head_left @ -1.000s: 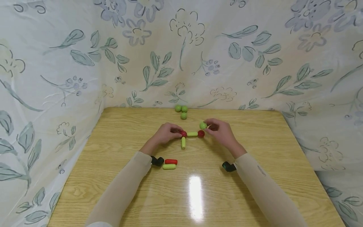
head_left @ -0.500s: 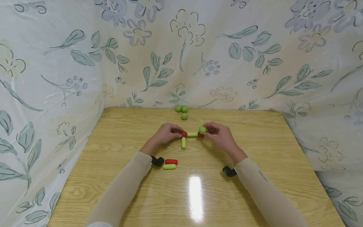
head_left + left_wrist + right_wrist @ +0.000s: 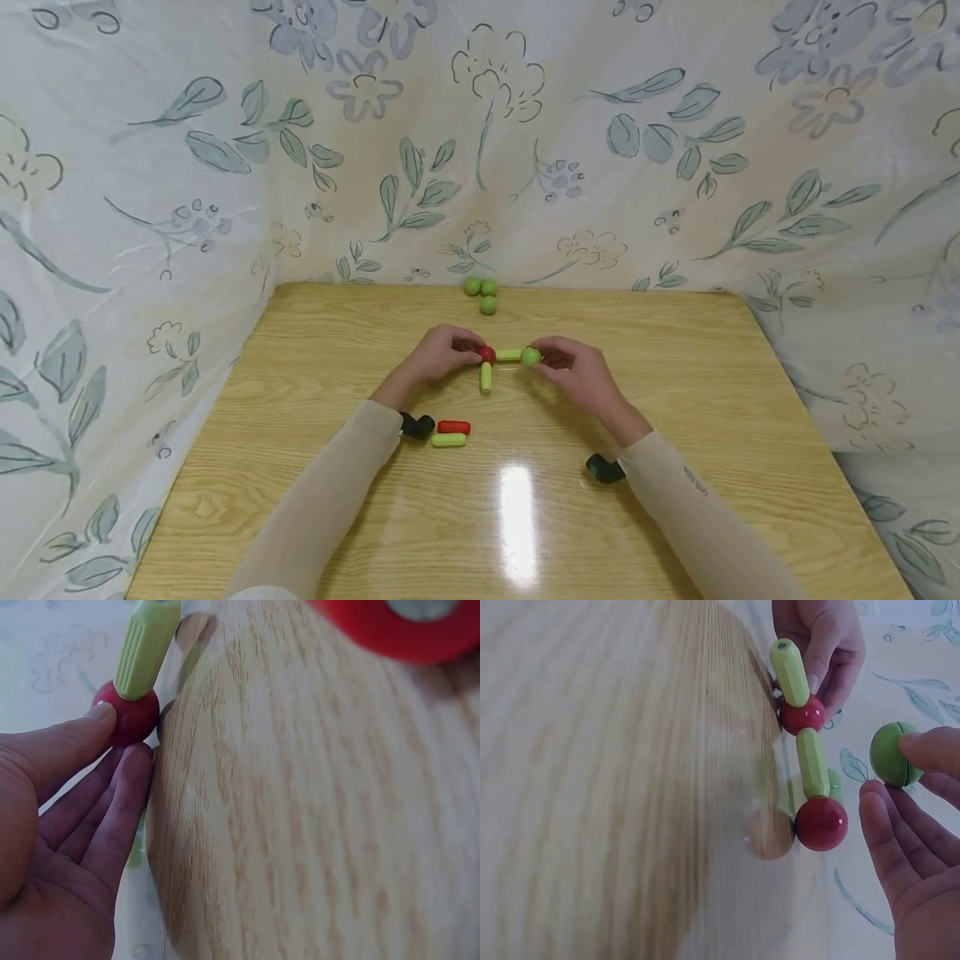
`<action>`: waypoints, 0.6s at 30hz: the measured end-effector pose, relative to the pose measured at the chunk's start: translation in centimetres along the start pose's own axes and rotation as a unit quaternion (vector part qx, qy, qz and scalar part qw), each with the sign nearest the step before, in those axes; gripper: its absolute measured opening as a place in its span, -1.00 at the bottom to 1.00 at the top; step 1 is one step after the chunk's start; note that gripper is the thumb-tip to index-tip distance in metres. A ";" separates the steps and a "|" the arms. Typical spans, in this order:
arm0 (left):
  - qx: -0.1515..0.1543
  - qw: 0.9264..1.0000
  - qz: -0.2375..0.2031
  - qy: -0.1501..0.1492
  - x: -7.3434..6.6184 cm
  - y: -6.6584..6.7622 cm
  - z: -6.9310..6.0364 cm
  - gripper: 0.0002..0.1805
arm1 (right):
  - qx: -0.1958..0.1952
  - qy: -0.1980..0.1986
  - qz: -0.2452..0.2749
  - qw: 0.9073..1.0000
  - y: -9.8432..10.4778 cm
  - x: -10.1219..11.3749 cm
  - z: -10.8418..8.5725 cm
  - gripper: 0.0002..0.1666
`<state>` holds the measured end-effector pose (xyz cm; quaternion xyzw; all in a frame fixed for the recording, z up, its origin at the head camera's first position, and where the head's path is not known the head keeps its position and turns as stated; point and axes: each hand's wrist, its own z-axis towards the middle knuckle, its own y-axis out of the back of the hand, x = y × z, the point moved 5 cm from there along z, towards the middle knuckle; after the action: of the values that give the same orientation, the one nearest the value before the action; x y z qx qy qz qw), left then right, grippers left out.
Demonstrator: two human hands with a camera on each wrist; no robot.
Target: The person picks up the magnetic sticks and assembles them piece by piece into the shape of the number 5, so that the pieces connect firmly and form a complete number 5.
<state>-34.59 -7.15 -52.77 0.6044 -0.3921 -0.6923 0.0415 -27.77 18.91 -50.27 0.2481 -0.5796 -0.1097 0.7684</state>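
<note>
My left hand (image 3: pixel 438 354) pinches a red ball (image 3: pixel 487 355) between thumb and fingers. Two yellow-green sticks join that ball: one stick (image 3: pixel 486 379) points toward me, the other (image 3: pixel 508 355) runs right to a second red ball (image 3: pixel 821 823). Between the thumb and fingertips of my right hand (image 3: pixel 581 371) is a green ball (image 3: pixel 894 754), held above the second red ball with a gap showing in the right wrist view. From the head view the green ball hides that red ball. The left wrist view shows the thumb on the first red ball.
Three green balls (image 3: pixel 488 305) lie grouped at the table's back edge. A loose red stick (image 3: pixel 453 427) and a yellow-green stick (image 3: pixel 448 440) lie beside the left wrist's black camera (image 3: pixel 417 426). Flowered cloth (image 3: pixel 510 167) hangs behind the wooden table (image 3: pixel 675 367).
My right hand has moved the green ball toward me and slightly left, until it covers the second red ball in the head view. The left hand has stayed in place.
</note>
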 end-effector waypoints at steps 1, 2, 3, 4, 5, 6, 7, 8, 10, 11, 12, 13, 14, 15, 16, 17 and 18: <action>0.000 1.000 -0.001 0.001 0.0 0.0 0.0 -0.73 | 0.000 0.001 0.000 1.000 0.0 0.1 -0.1 -0.64; -0.001 1.000 -0.002 0.003 0.0 0.0 0.0 -0.73 | 0.001 0.003 0.001 1.000 -0.1 0.2 -0.3 -0.64; -0.001 1.000 -0.003 0.003 0.0 0.0 0.0 -0.73 | 0.002 0.003 0.003 1.000 -0.2 0.3 -0.4 -0.63; -0.002 1.000 -0.004 0.003 0.0 0.0 0.0 -0.73 | 0.003 0.003 0.005 1.000 -0.3 0.4 -0.6 -0.63; -0.001 1.000 -0.004 0.002 -0.1 -0.1 0.0 -0.73 | 0.004 0.001 0.005 1.000 -0.4 0.5 -0.8 -0.63; -0.002 1.000 -0.003 0.002 -0.1 -0.1 0.0 -0.73 | 0.006 0.000 0.005 1.000 -0.6 0.5 -1.0 -0.63; -0.002 1.000 -0.004 0.001 -0.1 -0.1 0.0 -0.74 | 0.007 -0.002 0.007 1.000 -0.7 0.6 -1.2 -0.63; -0.002 1.000 -0.003 0.000 -0.2 -0.1 0.0 -0.74 | 0.008 -0.002 0.007 1.000 -0.9 0.6 -1.3 -0.63; -0.002 1.000 -0.001 -0.002 -0.2 -0.1 -0.1 -0.74 | 0.012 0.000 0.008 1.000 -1.3 0.8 -1.6 -0.63; -0.002 1.000 0.000 -0.003 -0.2 0.0 -0.1 -0.74 | 0.015 0.002 0.008 1.000 -1.5 0.9 -1.8 -0.63; -0.003 1.000 -0.001 -0.003 -0.2 0.0 -0.1 -0.74 | 0.019 0.005 0.010 1.000 -1.7 0.9 -1.9 -0.63; -0.003 1.000 -0.001 -0.004 -0.2 0.0 -0.1 -0.74 | 0.022 0.007 0.011 1.000 -1.9 1.1 -2.0 -0.63; -0.004 1.000 0.000 -0.005 -0.3 0.0 -0.2 -0.74 | 0.025 0.010 0.010 1.000 -2.1 1.2 -2.1 -0.63; -0.004 1.000 -0.001 -0.006 -0.3 0.0 -0.2 -0.74 | 0.029 0.011 0.010 0.999 -2.3 1.3 -2.3 -0.63; -0.004 1.000 -0.001 -0.007 -0.3 0.0 -0.2 -0.74 | 0.033 0.012 0.008 0.999 -2.5 1.3 -2.4 -0.63; -0.005 1.000 -0.001 -0.008 -0.3 0.0 -0.2 -0.74 | 0.038 0.011 0.006 0.999 -2.8 1.3 -2.5 -0.63; -0.004 1.000 -0.001 -0.008 -0.3 0.0 -0.2 -0.74 | 0.042 0.010 0.003 0.999 -3.0 1.3 -2.6 -0.63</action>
<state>-34.32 -7.13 -52.50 0.5992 -0.3885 -0.6989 0.0401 -24.56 16.42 -51.20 0.2795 -0.5766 -0.0805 0.7635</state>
